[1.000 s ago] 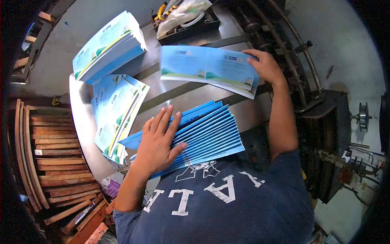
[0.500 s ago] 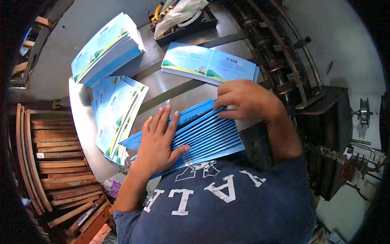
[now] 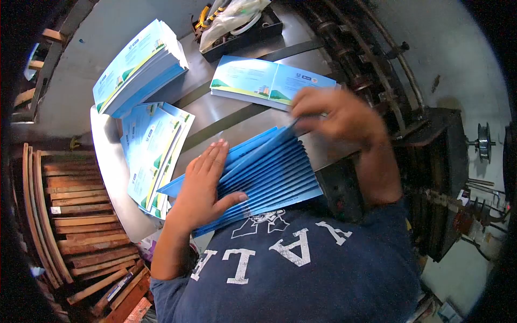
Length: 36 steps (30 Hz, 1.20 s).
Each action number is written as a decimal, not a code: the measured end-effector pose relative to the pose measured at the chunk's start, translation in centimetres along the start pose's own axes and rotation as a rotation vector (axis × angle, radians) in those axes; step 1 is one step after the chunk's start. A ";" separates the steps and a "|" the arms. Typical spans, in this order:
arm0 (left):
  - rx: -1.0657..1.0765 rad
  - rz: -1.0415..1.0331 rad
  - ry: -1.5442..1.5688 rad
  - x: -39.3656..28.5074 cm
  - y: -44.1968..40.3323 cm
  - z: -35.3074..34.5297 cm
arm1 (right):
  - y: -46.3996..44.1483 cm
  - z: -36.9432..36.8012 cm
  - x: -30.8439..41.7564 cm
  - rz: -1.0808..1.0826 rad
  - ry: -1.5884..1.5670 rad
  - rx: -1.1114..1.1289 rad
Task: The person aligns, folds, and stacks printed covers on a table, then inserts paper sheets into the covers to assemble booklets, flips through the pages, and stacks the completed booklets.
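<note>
A fanned stack of blue printed folders (image 3: 274,175) lies close against my body, their edges overlapping in rows. My left hand (image 3: 207,180) rests flat on the stack's left part, fingers stretched out and thumb apart. At the stack's upper right, my right hand (image 3: 336,118) is smeared by motion. Its fingers pinch the corner of one blue printed sheet (image 3: 264,146), which is raised off those below. Just beyond that hand, a low pile of printed sheets (image 3: 245,81) is partly covered by its fingers.
A tall pile of printed sheets (image 3: 132,70) stands at the back left, with spread sheets (image 3: 153,156) in front of it. A black tray (image 3: 247,40) with tools and a plastic bag sits behind. Dark machinery (image 3: 366,70) is at the right; wooden strips (image 3: 86,215) are stacked left.
My right hand has moved slightly right and up, lifting the corner of a sheet from the fanned stack. My left hand remains on the stack, its fingers now closer together.
</note>
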<state>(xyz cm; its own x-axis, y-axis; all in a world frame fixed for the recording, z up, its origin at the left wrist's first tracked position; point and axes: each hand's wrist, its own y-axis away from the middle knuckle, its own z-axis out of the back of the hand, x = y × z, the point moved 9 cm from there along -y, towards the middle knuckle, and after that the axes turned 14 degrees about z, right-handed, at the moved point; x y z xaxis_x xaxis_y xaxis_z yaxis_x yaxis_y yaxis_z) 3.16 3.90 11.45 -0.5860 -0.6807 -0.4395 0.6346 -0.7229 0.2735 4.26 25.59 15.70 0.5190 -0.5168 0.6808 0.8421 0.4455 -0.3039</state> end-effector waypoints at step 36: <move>-0.083 0.027 -0.205 0.4 0.3 -1.0 | 1.8 -2.7 1.1 -0.078 0.078 -0.010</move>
<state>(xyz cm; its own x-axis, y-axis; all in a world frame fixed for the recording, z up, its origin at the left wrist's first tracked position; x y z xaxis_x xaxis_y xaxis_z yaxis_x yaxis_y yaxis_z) 3.63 3.52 10.55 -0.6533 -0.7155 -0.2473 0.6855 -0.6978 0.2079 6.76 23.84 14.14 0.4616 -0.6049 0.6489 0.8815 0.3946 -0.2591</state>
